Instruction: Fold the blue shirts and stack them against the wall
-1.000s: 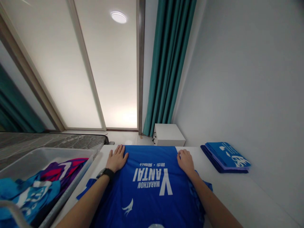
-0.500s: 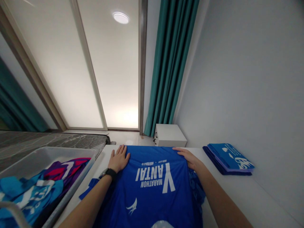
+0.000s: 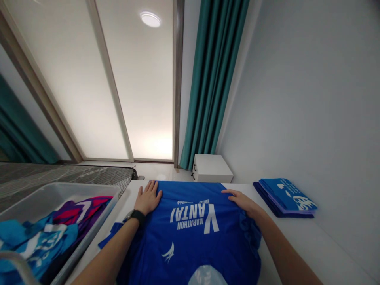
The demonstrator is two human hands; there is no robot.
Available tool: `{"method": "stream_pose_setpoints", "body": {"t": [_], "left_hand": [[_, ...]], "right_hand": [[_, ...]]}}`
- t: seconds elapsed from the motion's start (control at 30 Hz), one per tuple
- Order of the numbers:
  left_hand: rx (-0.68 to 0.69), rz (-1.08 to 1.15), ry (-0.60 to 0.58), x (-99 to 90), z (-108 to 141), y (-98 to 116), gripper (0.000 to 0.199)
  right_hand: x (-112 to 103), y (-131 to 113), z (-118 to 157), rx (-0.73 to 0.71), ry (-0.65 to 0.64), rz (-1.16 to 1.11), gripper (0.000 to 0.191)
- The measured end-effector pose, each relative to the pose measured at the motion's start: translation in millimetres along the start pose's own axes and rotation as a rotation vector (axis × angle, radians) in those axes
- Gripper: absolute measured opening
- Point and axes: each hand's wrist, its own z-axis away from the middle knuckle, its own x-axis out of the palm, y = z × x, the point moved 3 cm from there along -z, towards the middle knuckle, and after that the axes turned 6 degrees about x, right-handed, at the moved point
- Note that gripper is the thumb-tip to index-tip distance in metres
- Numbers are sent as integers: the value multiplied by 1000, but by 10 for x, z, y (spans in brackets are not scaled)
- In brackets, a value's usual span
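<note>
Blue shirt (image 3: 190, 241) lies across the bench (image 3: 287, 249), its right side rumpled

Uneven cloth looks like the main risk. If the right hand (image 3: 242, 202) pulled harder than the left hand (image 3: 149, 198), the front could skew and crease. The bunched fabric by the right forearm might get trapped in a lump, and because the shirt reaches the bench's far edge, a push away could send it over. A dragging forearm might also ruck the side.

The left hand is laid flat on the far left corner, fingers slightly spread. The right hand rests at the far right corner with its fingers reaching inward; whether it pinches the cloth, I cannot tell.

The shirt is bright blue, thin-looking and slightly shiny, with white "Yantai Marathon" lettering upside down to the wearer and a white bird-like mark nearer. A pale patch (image 3: 207, 276) shows at the bottom, cut off by view. Most of the front is fairly smooth, with soft ripples.
</note>
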Motion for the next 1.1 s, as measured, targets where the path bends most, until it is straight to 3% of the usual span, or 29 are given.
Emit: {"method": "stream_pose_setpoints", "body": {"t": [0.07,0.23,0.47,0.73,0.97,1.1], "left_hand": [[3,4,3,-5,3,6,59],[5,8,-10,-35,13,22,58],[15,-1,-25,-34,17,7,57],[11,-30,-31,-13,125,-118,56],[-19,-67,-33,-80,271,-145,57],[-3,-85,6,-143,216,57,53]], "right_hand": [[-17,55,34,1,41,16,45],[29,181,-99,161,26,-145,48],[111,59,-358,152,261,262,49],[526,89,135,78,453,791,50],[679,98,382,2,482,870,43],[680,74,382,13,497,878,42]]}}
